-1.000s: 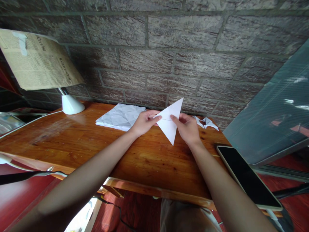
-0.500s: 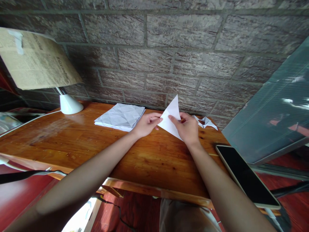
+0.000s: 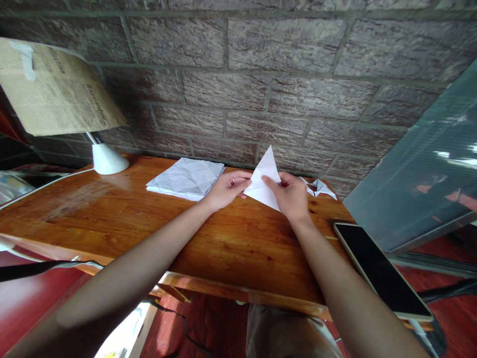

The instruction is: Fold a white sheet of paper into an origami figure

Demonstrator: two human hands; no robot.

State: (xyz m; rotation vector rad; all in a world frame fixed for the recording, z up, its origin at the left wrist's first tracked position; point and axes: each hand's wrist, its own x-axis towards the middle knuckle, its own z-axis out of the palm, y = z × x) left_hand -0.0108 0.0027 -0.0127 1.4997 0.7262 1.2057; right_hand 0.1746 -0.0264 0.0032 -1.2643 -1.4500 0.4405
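Folded paper above the table has swung its lower corner toward the right hand in the last second, the left hand pinching its left edge and the right thumb and fingers its other side, so uneven pressure could skew a crease.

One head-worn view, forward and down over the desk toward a brick wall.

PLACE: likely home | newsprint-shaded lamp | wooden desk | brick-patterned wall
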